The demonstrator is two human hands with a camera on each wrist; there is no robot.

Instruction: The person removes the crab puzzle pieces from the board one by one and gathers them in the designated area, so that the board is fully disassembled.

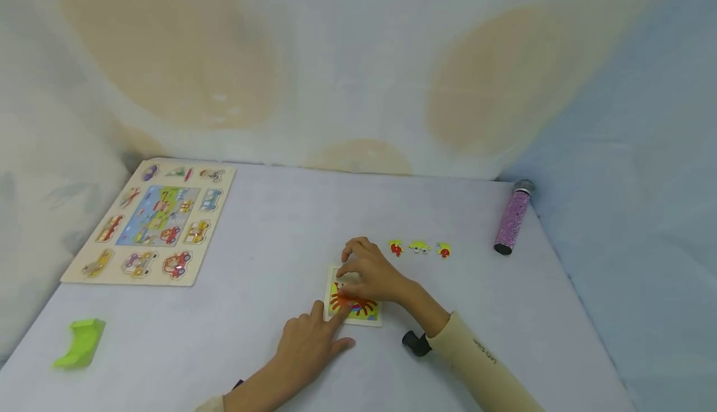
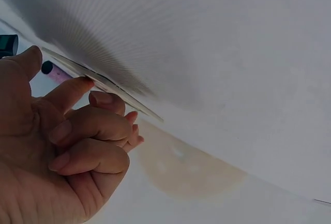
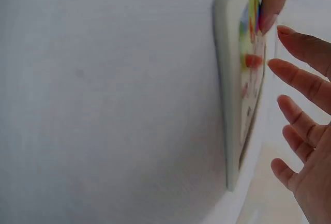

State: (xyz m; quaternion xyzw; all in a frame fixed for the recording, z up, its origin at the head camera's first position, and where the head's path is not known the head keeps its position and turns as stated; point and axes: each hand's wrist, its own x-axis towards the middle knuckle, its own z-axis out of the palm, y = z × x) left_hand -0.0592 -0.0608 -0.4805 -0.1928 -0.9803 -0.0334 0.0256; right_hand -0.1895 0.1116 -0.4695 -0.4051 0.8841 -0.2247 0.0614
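A small framed crab puzzle (image 1: pixel 370 323) lies on the table in front of the person. Its lower part shows a red crab on yellow-green; the upper part is partly hidden by the right hand. The left hand (image 1: pixel 312 339) presses a straight index fingertip on the picture, with its other fingers bent in the left wrist view. Over the board hovers the right hand (image 1: pixel 370 273), fingers spread and loosely bent, with nothing visible between them in the right wrist view. Beyond it lie three loose puzzle pieces in a row: left piece (image 1: pixel 396 248), middle piece (image 1: pixel 419 248), right piece (image 1: pixel 444 250).
A large wooden vehicle puzzle board (image 1: pixel 210 216) lies at the back left. Nearer on that side is a curved green block (image 1: pixel 84 343). At the back right stands or lies a glittery pink cylinder (image 1: pixel 512 220) with a dark end. Cloth walls (image 1: pixel 358 76) border the table.
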